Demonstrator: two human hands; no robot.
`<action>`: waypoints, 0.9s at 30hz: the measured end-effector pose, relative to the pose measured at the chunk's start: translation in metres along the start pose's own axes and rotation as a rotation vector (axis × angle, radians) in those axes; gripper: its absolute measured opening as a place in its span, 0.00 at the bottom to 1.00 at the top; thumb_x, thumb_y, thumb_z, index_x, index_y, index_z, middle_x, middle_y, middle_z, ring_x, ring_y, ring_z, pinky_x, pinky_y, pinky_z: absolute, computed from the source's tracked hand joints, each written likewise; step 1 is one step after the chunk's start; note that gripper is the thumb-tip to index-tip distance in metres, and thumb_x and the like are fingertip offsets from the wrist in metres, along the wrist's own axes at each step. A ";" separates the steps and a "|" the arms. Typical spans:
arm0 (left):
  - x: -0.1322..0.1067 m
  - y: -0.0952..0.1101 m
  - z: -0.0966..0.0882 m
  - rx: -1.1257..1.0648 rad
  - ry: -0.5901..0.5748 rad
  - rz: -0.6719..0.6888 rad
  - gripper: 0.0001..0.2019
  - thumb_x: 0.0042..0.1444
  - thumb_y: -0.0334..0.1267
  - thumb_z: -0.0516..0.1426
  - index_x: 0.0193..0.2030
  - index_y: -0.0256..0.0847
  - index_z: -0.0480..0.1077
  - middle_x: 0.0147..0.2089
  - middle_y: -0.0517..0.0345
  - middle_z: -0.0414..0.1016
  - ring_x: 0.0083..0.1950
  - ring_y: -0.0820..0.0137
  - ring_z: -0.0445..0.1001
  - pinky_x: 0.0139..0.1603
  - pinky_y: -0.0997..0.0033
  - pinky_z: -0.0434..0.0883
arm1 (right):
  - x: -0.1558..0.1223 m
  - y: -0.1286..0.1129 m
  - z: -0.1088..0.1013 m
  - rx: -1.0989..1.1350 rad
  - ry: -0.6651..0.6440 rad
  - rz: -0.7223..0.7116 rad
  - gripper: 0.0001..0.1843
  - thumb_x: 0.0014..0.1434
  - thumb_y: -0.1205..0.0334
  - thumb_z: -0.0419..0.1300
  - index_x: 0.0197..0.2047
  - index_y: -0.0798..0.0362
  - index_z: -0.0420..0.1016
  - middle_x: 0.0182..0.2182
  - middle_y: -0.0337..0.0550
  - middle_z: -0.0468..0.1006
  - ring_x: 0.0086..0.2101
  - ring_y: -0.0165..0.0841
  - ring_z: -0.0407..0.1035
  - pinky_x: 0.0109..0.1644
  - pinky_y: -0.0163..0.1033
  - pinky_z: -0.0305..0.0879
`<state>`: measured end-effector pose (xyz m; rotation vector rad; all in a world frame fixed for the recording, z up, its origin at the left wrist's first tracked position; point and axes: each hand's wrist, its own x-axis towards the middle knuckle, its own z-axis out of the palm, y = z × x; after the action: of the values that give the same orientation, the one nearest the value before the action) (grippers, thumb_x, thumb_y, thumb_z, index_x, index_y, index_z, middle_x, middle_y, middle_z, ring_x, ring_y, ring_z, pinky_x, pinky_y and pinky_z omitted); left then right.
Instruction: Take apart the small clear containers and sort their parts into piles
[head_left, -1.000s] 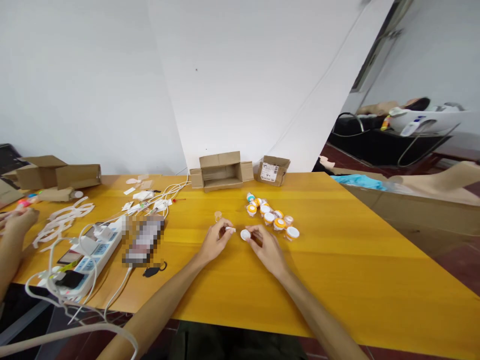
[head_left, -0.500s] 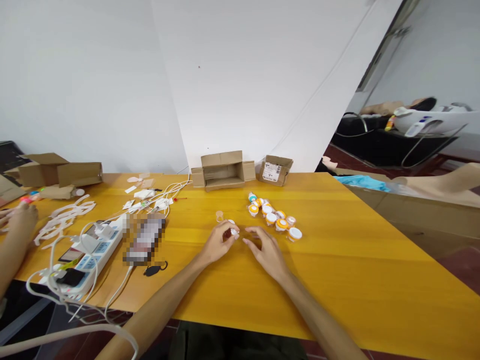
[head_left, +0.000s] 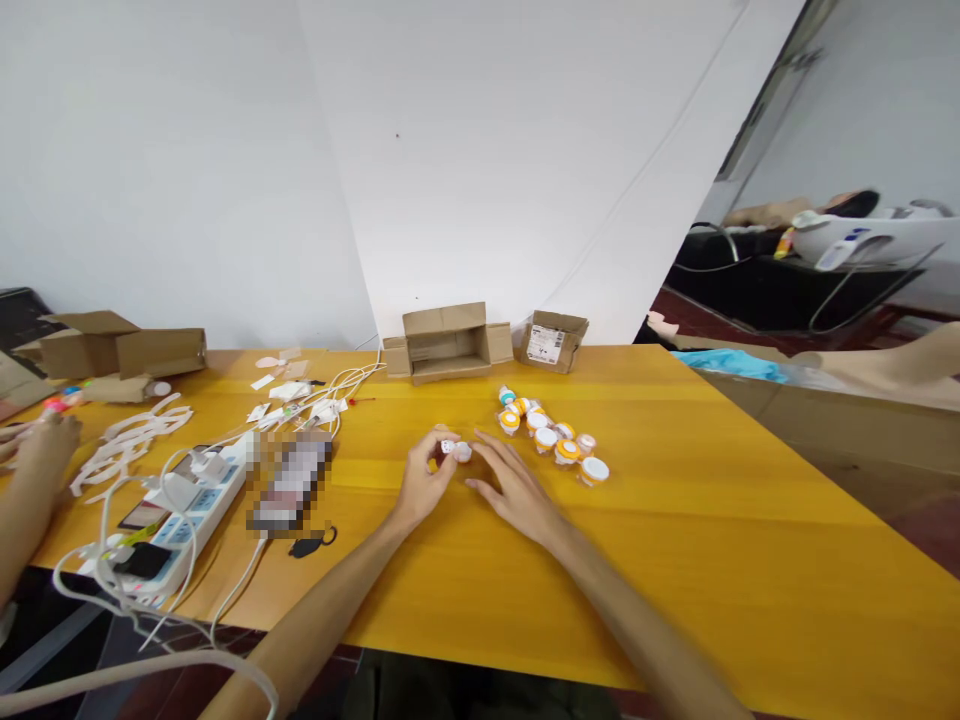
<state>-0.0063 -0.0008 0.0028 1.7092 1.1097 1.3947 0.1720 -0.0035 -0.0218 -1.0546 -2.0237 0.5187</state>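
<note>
My left hand (head_left: 422,478) is curled, its thumb and fingers closed around a small white piece with dark marks (head_left: 448,447). Against its fingertips is a small round whitish container (head_left: 463,453); whether that is a separate thing or part of the marked piece, I cannot tell. My right hand (head_left: 517,490) is just to the right with fingers apart, nothing visible between them. Beyond it lies a cluster of small clear jars with orange and white lids (head_left: 568,450), along with one teal-topped piece (head_left: 507,396).
Behind stand an open cardboard box (head_left: 450,365) and a smaller labelled box (head_left: 555,342). To the left are a power strip (head_left: 202,510) with tangled white cables, a blurred-out phone (head_left: 295,480) and a black ring-ended object (head_left: 307,545). Another person's hand (head_left: 49,445) works at the far left.
My left hand has moved slightly left and up with the small white piece. My right hand has shifted left, with its fingers reaching toward the round container.
</note>
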 end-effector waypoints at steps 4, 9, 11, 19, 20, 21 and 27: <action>0.005 -0.005 -0.005 -0.038 0.054 -0.021 0.13 0.57 0.47 0.60 0.42 0.40 0.75 0.42 0.53 0.78 0.41 0.67 0.75 0.43 0.70 0.71 | 0.025 -0.004 0.009 -0.141 -0.132 -0.126 0.16 0.63 0.63 0.60 0.54 0.47 0.74 0.58 0.50 0.73 0.57 0.44 0.66 0.59 0.52 0.65; 0.006 -0.009 -0.004 -0.054 0.056 -0.055 0.14 0.57 0.48 0.61 0.43 0.39 0.76 0.43 0.52 0.78 0.41 0.68 0.75 0.43 0.71 0.72 | 0.024 -0.006 0.011 -0.175 -0.126 -0.151 0.07 0.64 0.65 0.59 0.44 0.48 0.77 0.43 0.48 0.79 0.45 0.41 0.72 0.49 0.47 0.68; 0.005 -0.009 -0.002 -0.059 0.037 -0.060 0.15 0.57 0.48 0.61 0.43 0.39 0.76 0.43 0.53 0.78 0.40 0.68 0.75 0.43 0.71 0.72 | 0.017 -0.007 0.008 -0.157 -0.110 -0.124 0.04 0.63 0.63 0.60 0.40 0.48 0.77 0.40 0.47 0.79 0.42 0.41 0.72 0.47 0.46 0.68; 0.001 -0.006 0.004 -0.099 -0.148 -0.079 0.20 0.57 0.53 0.61 0.46 0.39 0.78 0.42 0.51 0.78 0.41 0.66 0.75 0.44 0.68 0.73 | 0.014 -0.014 0.004 0.311 0.048 0.178 0.11 0.61 0.55 0.57 0.44 0.47 0.75 0.35 0.41 0.81 0.31 0.36 0.74 0.39 0.42 0.71; 0.001 -0.005 0.004 -0.094 -0.148 -0.071 0.20 0.57 0.53 0.61 0.47 0.39 0.78 0.42 0.51 0.79 0.41 0.65 0.75 0.44 0.67 0.73 | 0.015 -0.014 0.004 0.394 0.036 0.206 0.12 0.60 0.53 0.57 0.44 0.48 0.75 0.34 0.41 0.81 0.30 0.36 0.73 0.37 0.41 0.71; 0.001 -0.005 0.003 -0.086 -0.145 -0.066 0.20 0.57 0.53 0.61 0.47 0.39 0.79 0.42 0.51 0.79 0.41 0.65 0.75 0.45 0.67 0.73 | 0.016 -0.014 0.004 0.467 0.024 0.223 0.13 0.60 0.50 0.57 0.42 0.48 0.75 0.33 0.40 0.81 0.30 0.35 0.73 0.37 0.40 0.71; 0.002 -0.004 0.000 -0.065 -0.171 -0.069 0.21 0.55 0.53 0.62 0.48 0.39 0.80 0.40 0.50 0.80 0.39 0.65 0.75 0.44 0.65 0.73 | 0.020 -0.009 0.001 0.654 -0.005 0.253 0.22 0.59 0.38 0.57 0.33 0.50 0.74 0.29 0.39 0.78 0.33 0.35 0.72 0.40 0.39 0.70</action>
<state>-0.0067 0.0025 -0.0002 1.6934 1.0086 1.2051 0.1594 0.0073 -0.0077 -0.8885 -1.5466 1.2149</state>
